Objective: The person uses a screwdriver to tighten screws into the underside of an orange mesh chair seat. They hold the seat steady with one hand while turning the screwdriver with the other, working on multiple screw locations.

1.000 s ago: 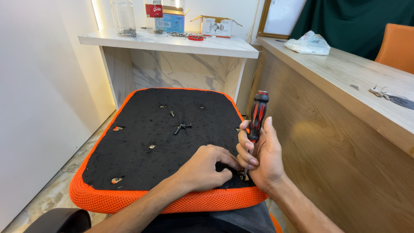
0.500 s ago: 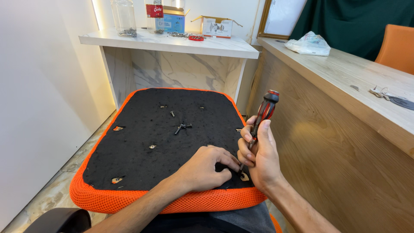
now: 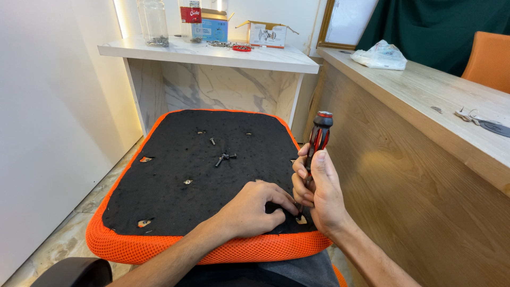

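An upturned seat cushion (image 3: 159,191), black underneath with an orange mesh rim, lies across my lap. My right hand (image 3: 319,194) grips a red-and-black screwdriver (image 3: 317,141), held nearly upright with its tip at a hole near the cushion's front right corner. Just left of that hole, my left hand (image 3: 252,210) rests on the black fabric with its fingertips pressed down beside the tip. Loose dark screws (image 3: 224,158) lie near the middle of the cushion.
A wooden counter (image 3: 425,90) runs along the right, with a plastic bag (image 3: 381,55) and keys (image 3: 478,118) on it. Ahead, a white marble shelf (image 3: 212,53) carries jars and small boxes. A white wall (image 3: 48,117) closes the left side.
The screwdriver handle tilted to the right, then came back nearly upright, staying on the same hole. My left hand has stayed put.
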